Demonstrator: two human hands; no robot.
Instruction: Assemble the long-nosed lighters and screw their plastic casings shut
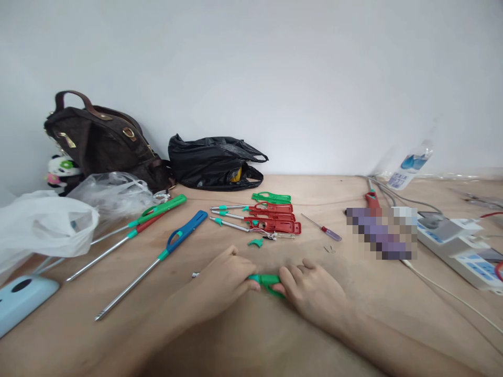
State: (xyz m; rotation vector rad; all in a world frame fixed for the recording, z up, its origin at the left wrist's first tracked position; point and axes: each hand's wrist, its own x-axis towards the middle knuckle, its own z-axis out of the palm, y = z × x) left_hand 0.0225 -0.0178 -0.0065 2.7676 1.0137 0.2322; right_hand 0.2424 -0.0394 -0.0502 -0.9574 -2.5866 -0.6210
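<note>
Both of my hands grip one green long-reach lighter (269,279) just above the table. My left hand (223,280) is closed round its barrel by the teal collar; a small metal tip pokes out left of the knuckles. My right hand (312,285) is closed on the green handle, hiding its far end. Beyond them lie red lighter casings (275,217) with metal barrels, one opened with its inner parts and wires showing. A loose teal trigger piece (255,242) lies in front of these, and a green casing half (271,198) behind. A screwdriver (322,227) rests to the right.
On the left are a blue lighter (176,235), a green lighter (161,209), a white plastic bag (47,222) and a light blue device (27,301). A brown backpack (106,139) and black bag (212,162) stand behind. A power strip (456,251), cables and a bottle (412,165) are right.
</note>
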